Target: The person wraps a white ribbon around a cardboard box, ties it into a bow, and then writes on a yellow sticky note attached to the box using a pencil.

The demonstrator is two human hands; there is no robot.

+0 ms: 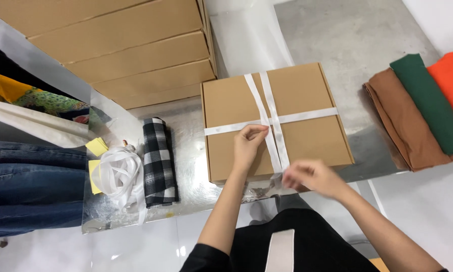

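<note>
Box: a flat square brown cardboard box (292, 108) lies on the shiny silver work surface (191, 166), near its front edge, straight ahead of the person.
Ribbon: a white flat ribbon (272, 118) crosses the lid, one band running side to side and two strands running front to back, meeting near the middle.
Left hand: the left hand (248, 143) rests on the lid at the crossing, fingers curled and pinching the ribbon's sideways band.
Right hand: the right hand (312, 176) is at the box's front edge, blurred; its fingers are closed around the loose ends of the front-to-back strands.
Left of the box: a rolled black-and-white checked cloth (159, 161) lies just beside it, apart from it; further left sits a loose heap of white ribbon (118, 174) over yellow paper notes (96, 147).
Far left: folded blue denim (32, 184) and patterned fabrics (40, 98) are stacked at the edge.
Behind: a stack of flat brown cardboard boxes (125, 45) stands well behind and left; a clear plastic sheet (244, 35) lies right behind the box.
Right: folded brown, green and orange cloths (423, 106) overlap on the grey surface, well apart from the box.
In the way: nothing lies between the hands and the box.
</note>
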